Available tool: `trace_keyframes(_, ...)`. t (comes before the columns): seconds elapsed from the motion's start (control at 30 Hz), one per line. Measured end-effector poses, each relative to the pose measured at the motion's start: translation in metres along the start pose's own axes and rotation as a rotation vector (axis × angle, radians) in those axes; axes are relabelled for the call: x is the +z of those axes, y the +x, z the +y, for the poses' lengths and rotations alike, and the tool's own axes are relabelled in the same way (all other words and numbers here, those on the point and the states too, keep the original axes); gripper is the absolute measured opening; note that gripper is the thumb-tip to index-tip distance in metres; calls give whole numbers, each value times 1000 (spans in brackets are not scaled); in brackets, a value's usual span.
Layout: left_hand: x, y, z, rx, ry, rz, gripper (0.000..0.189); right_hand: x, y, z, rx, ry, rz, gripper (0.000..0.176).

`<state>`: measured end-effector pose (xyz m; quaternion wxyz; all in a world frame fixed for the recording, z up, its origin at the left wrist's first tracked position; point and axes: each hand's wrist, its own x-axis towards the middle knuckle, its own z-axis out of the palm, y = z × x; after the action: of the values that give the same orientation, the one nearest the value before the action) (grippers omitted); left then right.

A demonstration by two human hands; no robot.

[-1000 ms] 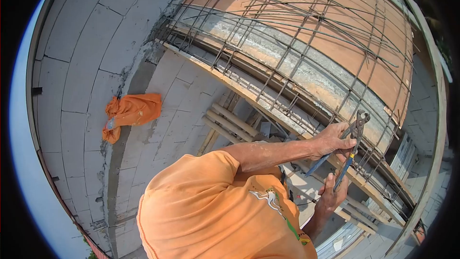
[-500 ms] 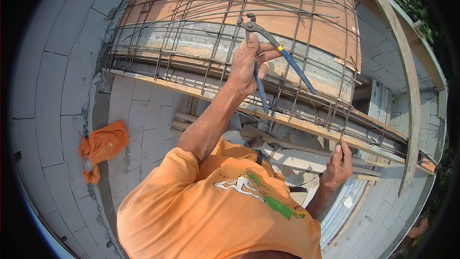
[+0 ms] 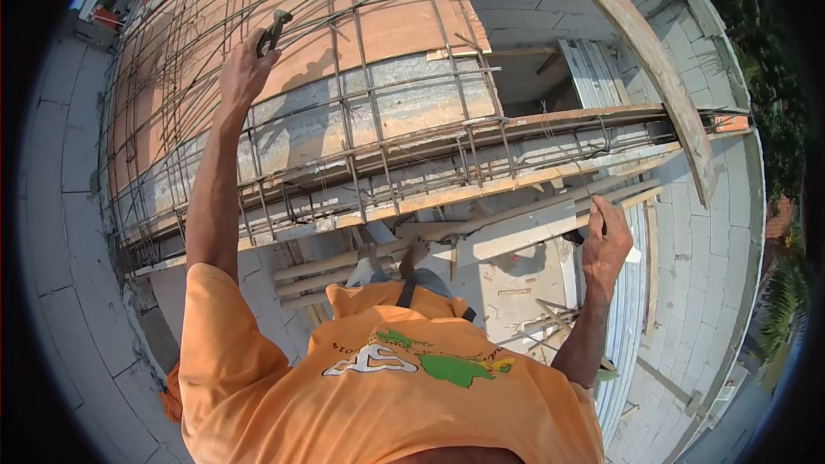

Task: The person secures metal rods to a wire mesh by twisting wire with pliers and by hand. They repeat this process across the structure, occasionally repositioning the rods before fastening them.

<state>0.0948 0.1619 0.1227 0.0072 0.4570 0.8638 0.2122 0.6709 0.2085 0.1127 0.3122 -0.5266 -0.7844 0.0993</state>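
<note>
My left hand (image 3: 247, 69) is raised over the reinforcing bar mesh (image 3: 348, 77), closed round a pair of pincers. The dark head of the pincers (image 3: 273, 32) sticks out beyond my fingers; the blue handles seen earlier are hidden by the hand. My right hand (image 3: 607, 236) is on the right, just on my side of the long timber edge board (image 3: 516, 179). Its thumb and fingers are pinched together. Whatever they hold, if anything, is too small to make out. Thin bent wire ends stand up from the beam bars near the board.
Plywood sheeting (image 3: 301, 9) lies under the mesh. A slanting timber plank (image 3: 640, 51) crosses the upper right. Poles (image 3: 318, 266) and a pale board (image 3: 516, 236) lie below, near my feet. Corrugated metal sheets (image 3: 632, 326) and block walls (image 3: 713, 232) stand right.
My left hand has swung up and left with the pincers, away from the beam. My view has turned right. My right hand stays pinched and is now raised, apart from the bars.
</note>
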Motion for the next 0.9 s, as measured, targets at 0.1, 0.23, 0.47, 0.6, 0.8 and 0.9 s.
trace_keyframes(0.1, 20, 1, 7, 53, 188, 14, 34, 8, -6, -1, -7, 13, -9, 17)
trace_keyframes(0.23, 37, -1, 3, 86, 276, -26, 37, 22, -15, 1, -56, 35, 21, 15)
trace_keyframes(0.47, 50, -19, 10, 238, 321, 29, 54, 32, -24, 2, 119, 12, -10, 17)
trace_keyframes(0.6, 43, -47, 53, 309, 375, 121, 61, 33, -28, 4, 156, 50, 3, 17)
trace_keyframes(0.8, 78, -113, 183, 653, -228, -165, 32, 47, -30, -1, 157, 56, 54, 14)
trace_keyframes(0.9, 112, -118, 210, 711, -193, -201, 27, 45, -31, -9, 203, 137, 21, 14)
